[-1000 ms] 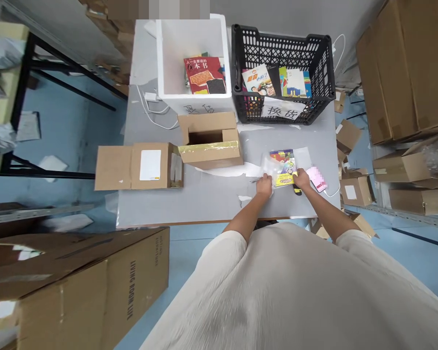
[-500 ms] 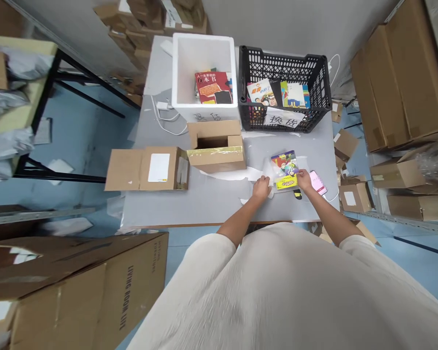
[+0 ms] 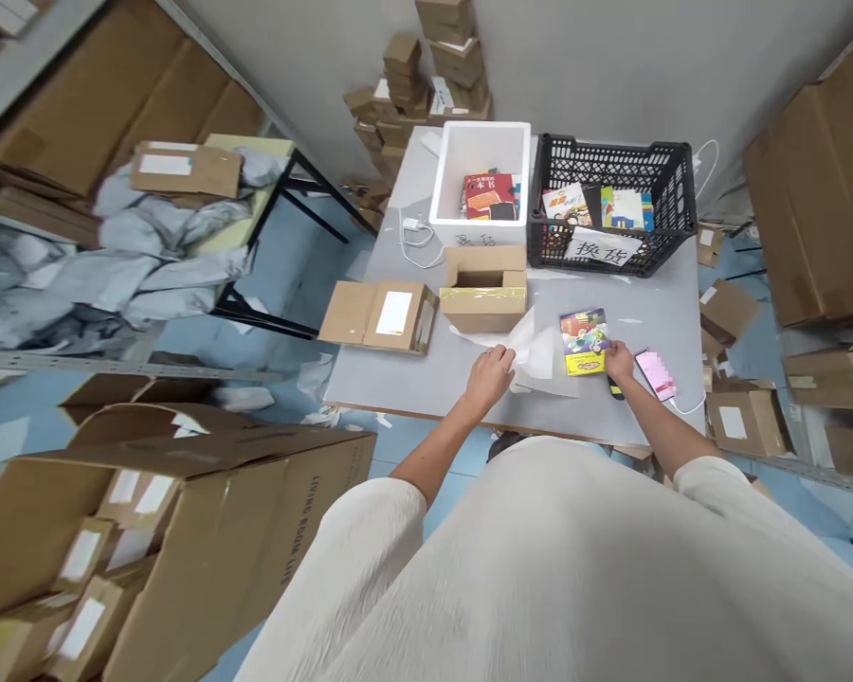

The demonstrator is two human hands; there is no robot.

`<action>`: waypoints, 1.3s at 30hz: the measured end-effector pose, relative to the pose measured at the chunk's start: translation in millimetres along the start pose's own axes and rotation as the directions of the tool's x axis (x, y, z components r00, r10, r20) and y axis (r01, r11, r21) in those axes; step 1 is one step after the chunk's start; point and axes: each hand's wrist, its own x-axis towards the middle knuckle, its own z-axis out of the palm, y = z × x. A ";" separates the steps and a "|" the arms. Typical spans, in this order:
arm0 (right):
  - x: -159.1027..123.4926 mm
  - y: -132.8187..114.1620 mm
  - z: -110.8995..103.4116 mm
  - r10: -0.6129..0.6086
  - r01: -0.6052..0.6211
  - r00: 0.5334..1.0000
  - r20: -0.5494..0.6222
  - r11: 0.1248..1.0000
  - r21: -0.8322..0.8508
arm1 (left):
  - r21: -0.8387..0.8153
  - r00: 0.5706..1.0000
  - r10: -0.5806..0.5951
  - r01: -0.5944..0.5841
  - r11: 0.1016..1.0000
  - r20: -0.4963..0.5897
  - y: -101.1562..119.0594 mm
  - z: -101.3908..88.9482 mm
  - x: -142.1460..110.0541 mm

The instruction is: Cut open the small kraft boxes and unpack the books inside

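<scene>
My left hand point(image 3: 490, 375) is closed, pinching the edge of a thin white plastic wrapper point(image 3: 540, 352) that spreads over the table to its right. A colourful book point(image 3: 584, 343) with a yellow lower part lies just right of the wrapper. My right hand point(image 3: 619, 363) grips the book's right edge, fingers closed on it. Partly under that hand lies a small black and yellow tool point(image 3: 615, 388), its kind hard to make out. A phone with a pink screen point(image 3: 656, 375) lies to the right, with a white cable plugged in.
An open cardboard box point(image 3: 483, 311) and a carton with a white label point(image 3: 390, 319) stand left on the grey table point(image 3: 426, 384). Behind are a white foam box point(image 3: 437, 180) and a black crate point(image 3: 686, 204), both holding books. A large carton point(image 3: 256, 530) stands at lower left.
The camera view has swung left. My left hand has drawn the wrapper leftward, off the book. My right hand keeps its grip on the book, now uncovered.
</scene>
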 end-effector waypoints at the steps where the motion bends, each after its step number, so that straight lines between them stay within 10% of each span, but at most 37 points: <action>1: -3.5 -7.7 0.9 0.015 -0.015 1.000 -0.028 1.000 0.000 | -0.001 1.000 0.010 -0.010 1.000 -0.020 -2.0 -3.8 -2.0; 6: -24.2 -66.0 21.6 -0.152 0.108 0.957 0.246 0.978 0.181 | -0.062 0.985 0.058 -0.069 0.996 -0.160 -13.8 -24.2 -3.4; 9: -40.1 -108.1 37.2 -0.384 0.186 0.845 0.372 0.864 0.468 | -0.170 0.963 0.076 -0.123 0.978 -0.258 -22.0 -40.5 0.0; 15: -76.5 -179.3 39.9 -0.486 -0.019 0.712 0.506 0.707 0.706 | -0.481 0.958 0.033 -0.172 0.860 -0.284 -36.6 -63.9 9.1; 21: -92.6 -228.5 31.8 -0.634 0.037 0.626 0.455 0.607 0.794 | -0.436 0.921 0.026 -0.208 0.876 -0.388 -54.9 -69.3 23.9; 25: -78.8 -260.5 32.5 -0.695 0.216 0.649 0.309 0.558 0.801 | -0.400 0.863 -0.018 -0.215 0.891 -0.505 -69.3 -92.9 46.8; 31: -50.5 -273.8 46.2 -0.515 0.366 0.850 0.111 0.728 0.580 | -0.411 0.744 -0.046 -0.315 0.855 -0.667 -90.0 -138.4 87.3; 39: -36.3 -291.7 72.8 -0.466 0.144 0.845 0.262 0.671 0.728 | -0.446 0.808 -0.008 -0.316 0.837 -0.589 -104.4 -132.4 107.7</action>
